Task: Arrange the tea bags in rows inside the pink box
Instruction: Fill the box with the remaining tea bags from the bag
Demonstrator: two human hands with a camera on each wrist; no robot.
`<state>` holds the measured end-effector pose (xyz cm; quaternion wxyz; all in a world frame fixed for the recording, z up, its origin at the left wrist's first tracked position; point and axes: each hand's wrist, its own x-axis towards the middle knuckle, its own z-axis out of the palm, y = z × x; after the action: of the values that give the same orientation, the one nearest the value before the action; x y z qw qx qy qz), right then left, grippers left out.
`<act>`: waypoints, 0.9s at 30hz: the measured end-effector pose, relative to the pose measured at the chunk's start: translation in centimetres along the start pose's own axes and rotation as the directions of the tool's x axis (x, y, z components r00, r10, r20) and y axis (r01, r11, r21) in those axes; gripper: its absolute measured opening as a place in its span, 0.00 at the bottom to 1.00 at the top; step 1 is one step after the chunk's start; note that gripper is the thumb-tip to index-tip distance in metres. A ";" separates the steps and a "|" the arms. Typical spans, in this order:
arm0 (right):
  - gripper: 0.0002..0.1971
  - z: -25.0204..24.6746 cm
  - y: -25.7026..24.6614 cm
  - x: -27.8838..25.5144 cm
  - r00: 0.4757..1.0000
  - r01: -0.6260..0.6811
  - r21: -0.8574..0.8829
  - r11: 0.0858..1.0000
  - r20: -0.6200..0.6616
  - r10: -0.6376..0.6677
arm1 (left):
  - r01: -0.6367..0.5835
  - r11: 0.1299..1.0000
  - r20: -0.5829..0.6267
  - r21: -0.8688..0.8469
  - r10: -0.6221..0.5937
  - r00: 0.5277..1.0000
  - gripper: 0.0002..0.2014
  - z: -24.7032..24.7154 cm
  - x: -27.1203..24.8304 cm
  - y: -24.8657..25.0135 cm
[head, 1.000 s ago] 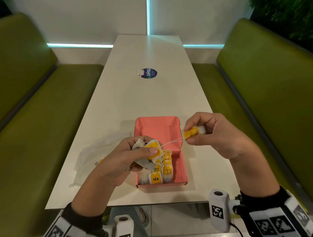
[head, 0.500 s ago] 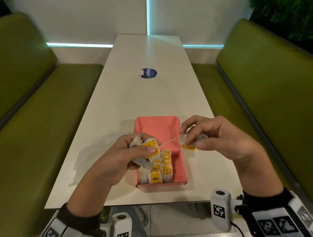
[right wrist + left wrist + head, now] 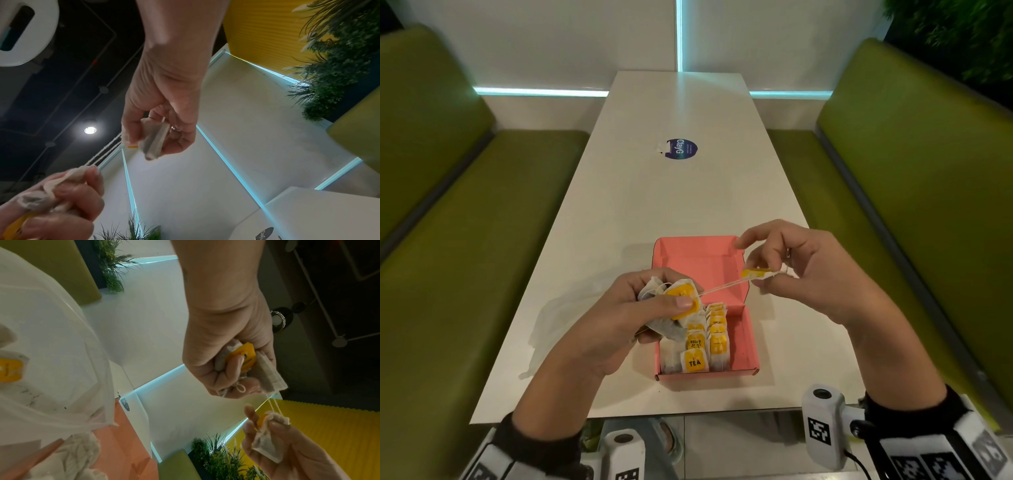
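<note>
Right hand (image 3: 801,270) pinches one yellow-tagged paper tea bag (image 3: 756,274); its taut string (image 3: 722,286) runs lower-left to the left hand's (image 3: 619,315) clutched bunch (image 3: 671,305).

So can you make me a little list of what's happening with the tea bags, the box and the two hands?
left hand: grips a bunch of tea bags
right hand: pinches one tea bag
string: stretched tight between both hands
pink box: open on the table, two rows of tea bags at its left side
plastic bag: on the table, left of the box
</note>
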<state>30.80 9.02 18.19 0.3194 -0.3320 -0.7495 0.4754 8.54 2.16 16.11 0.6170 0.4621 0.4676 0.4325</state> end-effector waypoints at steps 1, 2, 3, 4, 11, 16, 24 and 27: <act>0.15 0.0 0.0 0.0 1.000 -0.013 0.011 1.000 0.023 0.013 | -0.004 1.000 0.002 0.003 0.004 1.000 0.08 0.0 0.0 0.0; 0.17 0.1 0.0 0.0 0.998 -0.030 0.013 0.999 0.047 0.030 | -0.010 1.000 0.004 0.007 0.010 1.000 0.08 0.0 -0.1 0.0; 0.19 0.0 -0.1 -0.1 0.997 -0.048 0.007 0.999 0.063 0.047 | -0.015 1.000 0.006 0.009 0.015 1.000 0.08 -0.1 -0.1 0.0; 0.20 0.0 -0.2 -0.1 0.995 -0.069 0.007 0.998 0.073 0.068 | -0.021 1.000 0.006 0.011 0.021 1.000 0.07 -0.1 -0.1 0.0; 0.07 0.0 -1.3 -0.2 0.986 -0.160 0.140 0.977 0.077 0.150 | -0.077 0.996 -0.010 0.039 0.077 0.997 0.05 -0.2 -0.3 0.1; 0.05 -0.2 -1.4 -0.1 0.981 -0.190 0.095 0.977 0.069 0.184 | -0.119 0.991 -0.039 0.067 0.122 0.992 0.06 -0.1 -0.3 0.3; 0.06 -0.5 -1.2 -0.1 0.995 -0.086 0.109 0.990 0.055 0.080 | -0.064 0.997 -0.053 0.040 0.066 0.996 0.12 0.0 -0.1 0.0; 0.12 -0.8 -1.0 -0.2 0.998 0.006 0.150 0.989 0.063 -0.015 | -0.036 0.999 -0.034 -0.004 0.036 0.999 0.12 0.2 -0.1 -0.1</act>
<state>31.34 8.92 19.36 0.3218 -0.2878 -0.7233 0.5389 8.69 1.99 16.03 0.6020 0.4618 0.4686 0.4524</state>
